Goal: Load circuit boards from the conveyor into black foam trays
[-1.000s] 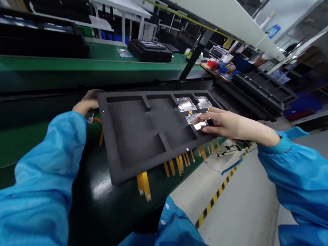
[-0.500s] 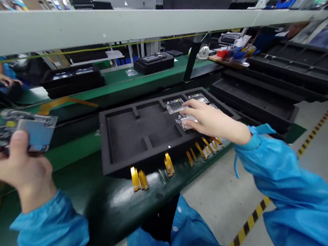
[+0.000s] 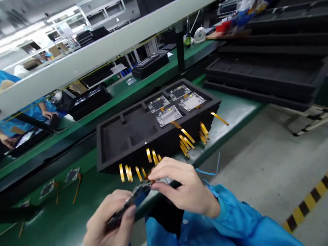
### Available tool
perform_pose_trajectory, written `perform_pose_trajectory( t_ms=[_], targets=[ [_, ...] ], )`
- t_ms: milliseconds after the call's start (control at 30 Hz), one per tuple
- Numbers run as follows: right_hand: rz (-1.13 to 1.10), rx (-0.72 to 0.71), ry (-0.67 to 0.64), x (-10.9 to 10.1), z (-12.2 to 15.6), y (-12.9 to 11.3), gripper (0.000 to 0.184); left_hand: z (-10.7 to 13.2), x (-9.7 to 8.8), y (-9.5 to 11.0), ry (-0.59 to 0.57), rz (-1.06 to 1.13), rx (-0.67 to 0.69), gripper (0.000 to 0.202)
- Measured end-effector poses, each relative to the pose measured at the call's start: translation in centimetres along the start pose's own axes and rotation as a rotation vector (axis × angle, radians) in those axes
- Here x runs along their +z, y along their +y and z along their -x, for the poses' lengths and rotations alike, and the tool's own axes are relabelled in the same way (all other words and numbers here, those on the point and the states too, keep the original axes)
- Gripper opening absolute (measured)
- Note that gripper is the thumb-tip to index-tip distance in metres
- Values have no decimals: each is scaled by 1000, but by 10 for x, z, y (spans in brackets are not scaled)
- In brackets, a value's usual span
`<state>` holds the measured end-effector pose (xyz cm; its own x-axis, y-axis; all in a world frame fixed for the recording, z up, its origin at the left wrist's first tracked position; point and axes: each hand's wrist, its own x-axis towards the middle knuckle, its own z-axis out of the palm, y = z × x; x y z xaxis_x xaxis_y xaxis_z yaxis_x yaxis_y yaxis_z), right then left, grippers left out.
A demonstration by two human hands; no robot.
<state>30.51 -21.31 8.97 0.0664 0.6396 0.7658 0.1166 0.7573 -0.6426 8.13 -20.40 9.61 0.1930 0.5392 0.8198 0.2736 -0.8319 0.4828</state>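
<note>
My left hand (image 3: 112,222) is closed around a circuit board (image 3: 140,195), which is tilted and seen nearly edge-on. At the board's upper end, the thumb and fingers of my right hand (image 3: 181,185) are pinched together; whether they grip its edge or its flex cable I cannot tell. Just beyond my hands stands a black foam tray (image 3: 105,164). Several circuit boards (image 3: 169,115) lie in its right-hand compartments, while the left part shows bare foam. Orange flex cables (image 3: 187,140) hang over the tray's near side.
More boards with flex cables (image 3: 47,189) lie on the green bench (image 3: 66,221) to the left. Black foam trays (image 3: 266,74) are stacked at the right. A pale beam (image 3: 101,52) crosses above the bench. Beyond it, another person's hand (image 3: 48,113) rests by a black box.
My right hand has left the boards in the tray and come down to the board in my left hand. The left hand has moved right, bringing its board in front of the tray. My view has tilted.
</note>
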Motion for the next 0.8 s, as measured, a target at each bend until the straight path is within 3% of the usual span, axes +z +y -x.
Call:
perform_pose_trajectory(
  t_ms=[67, 133, 267, 367, 467, 633, 800],
  targets=[
    [-61, 97, -1, -16, 17, -2, 4, -9, 21, 11, -73, 42, 97, 5],
    [-68, 187, 2, -30, 33, -6, 5, -12, 41, 19, -123, 93, 107, 5],
    [-70, 251, 29, -54, 50, -13, 6, -5, 71, 30, -132, 175, 17, 5],
    [-93, 283, 63, -64, 50, -13, 9, 0, 83, 35, -145, 253, -143, 4],
    [-101, 349, 98, -67, 45, -10, 13, -1, 85, 36, -208, 315, -291, 13],
    [-103, 331, 37, -61, 22, -6, 13, -19, 70, 35, -305, 287, -356, 9],
    [4, 265, -155, -55, -47, 2, 13, -66, 50, 18, -284, 148, -531, 18]
  ],
)
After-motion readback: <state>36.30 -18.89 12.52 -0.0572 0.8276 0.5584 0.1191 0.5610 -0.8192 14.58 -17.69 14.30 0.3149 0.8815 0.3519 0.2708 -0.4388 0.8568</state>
